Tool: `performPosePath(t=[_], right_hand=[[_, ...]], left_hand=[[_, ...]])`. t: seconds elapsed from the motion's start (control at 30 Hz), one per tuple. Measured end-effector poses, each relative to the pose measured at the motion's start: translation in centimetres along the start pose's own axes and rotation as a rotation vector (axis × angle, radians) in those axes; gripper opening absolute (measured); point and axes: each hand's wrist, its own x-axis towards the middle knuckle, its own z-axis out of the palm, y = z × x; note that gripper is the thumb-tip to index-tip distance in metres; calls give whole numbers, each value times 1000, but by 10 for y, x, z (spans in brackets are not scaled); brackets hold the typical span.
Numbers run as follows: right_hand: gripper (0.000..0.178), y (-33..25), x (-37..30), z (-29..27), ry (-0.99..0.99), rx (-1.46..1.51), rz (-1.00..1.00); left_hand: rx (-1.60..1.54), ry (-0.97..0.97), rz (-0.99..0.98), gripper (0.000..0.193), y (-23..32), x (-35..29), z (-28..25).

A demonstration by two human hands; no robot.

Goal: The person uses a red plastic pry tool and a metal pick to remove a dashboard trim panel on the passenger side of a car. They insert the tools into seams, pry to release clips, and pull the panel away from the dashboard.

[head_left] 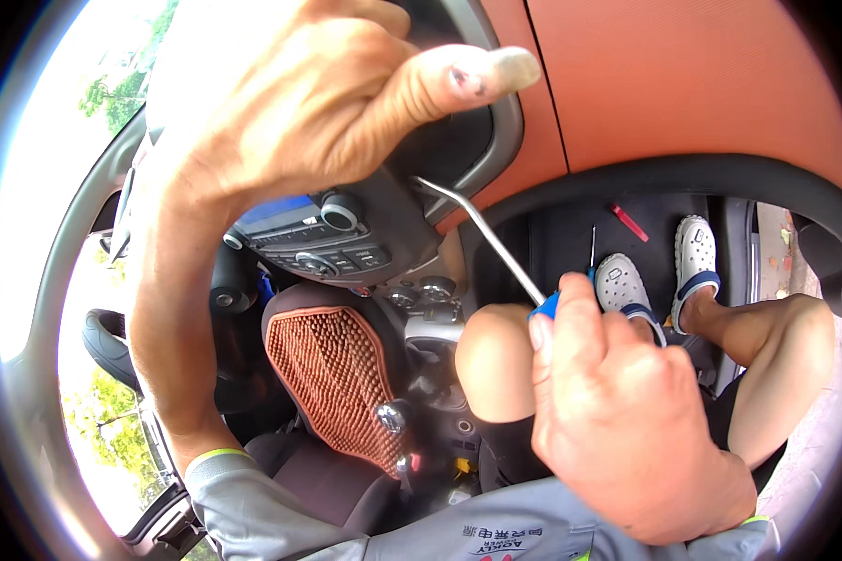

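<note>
My right hand (627, 402) is closed round the blue handle of a bent-tip metal pick (496, 243). Its slim shaft slants up and left, and the curved tip meets the grey trim at the upper right corner of the centre console (346, 234). My left hand (318, 103) lies over the top of the dashboard by the dark panel (449, 122), its thumb stretched out to the right. That hand's other fingers run toward the upper edge and show only in part. It holds nothing that I can see.
Orange dashboard trim (692, 84) spans the upper right. On the dark footwell floor lie a red strip-like tool (630, 222) and a thin screwdriver (592, 248), near my grey clogs (622, 283). A beaded seat cover (332, 374) and the gear lever (393, 416) are at lower left.
</note>
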Motion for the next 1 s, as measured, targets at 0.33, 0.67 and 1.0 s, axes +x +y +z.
performPosePath(t=[0.33,0.67,1.0], right_hand=[[34,4,6,-18,46,-73,-96],[23,24,40,-44,-48,71,-149],[31,33,64,-68,-198,15,-250]], left_hand=[[-14,24,19,37,1,4,-6],[-26,-25,-23,32,-4,0,-13],[-14,-28,-135,29,16,4,-36]])
